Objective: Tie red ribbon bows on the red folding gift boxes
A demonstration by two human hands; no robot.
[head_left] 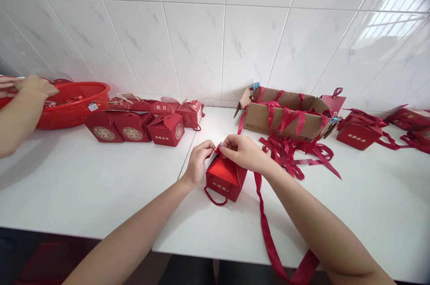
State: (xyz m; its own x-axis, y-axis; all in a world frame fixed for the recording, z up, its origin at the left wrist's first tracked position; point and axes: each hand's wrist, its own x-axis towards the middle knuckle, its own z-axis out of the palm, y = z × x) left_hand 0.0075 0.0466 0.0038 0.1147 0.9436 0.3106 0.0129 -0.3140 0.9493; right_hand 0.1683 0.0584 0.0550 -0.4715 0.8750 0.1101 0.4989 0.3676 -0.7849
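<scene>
Head view: across the white surface [134,195], a ribbon-draped carton [278,120] sits behind the small red box [225,175]. The left hand [198,161] and right hand [242,150] both pinch the box's top with their fingers. Probably best: keep walls square, align flap edges evenly without creasing, leave the cord handle [217,203] free.

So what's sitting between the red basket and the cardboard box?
A group of small red boxes, standing nearer the basket, as the head view shows.
</scene>
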